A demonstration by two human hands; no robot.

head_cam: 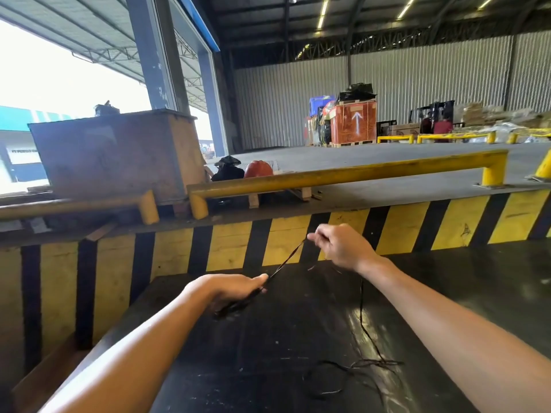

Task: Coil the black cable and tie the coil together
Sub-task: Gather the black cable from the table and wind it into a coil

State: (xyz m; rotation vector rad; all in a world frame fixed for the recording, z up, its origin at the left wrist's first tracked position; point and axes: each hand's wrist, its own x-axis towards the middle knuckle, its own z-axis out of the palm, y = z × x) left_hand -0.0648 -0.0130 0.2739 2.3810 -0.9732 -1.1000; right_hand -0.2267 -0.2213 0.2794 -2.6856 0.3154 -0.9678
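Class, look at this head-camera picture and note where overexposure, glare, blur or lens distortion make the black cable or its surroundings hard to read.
Head view: the open doorway is blown out white; glare streaks the dark tabletop, hiding the loose black cable; the left hand and right hand are slightly motion-blurred; wide-angle distortion bends the yellow rail.

The black cable point(287, 257) is thin and dark — a doubled stretch of it runs taut and slanted across the middle of the frame, lower left to upper right. From its upper end a single strand drops down the right of centre to loose, untidy loops at the lower right.
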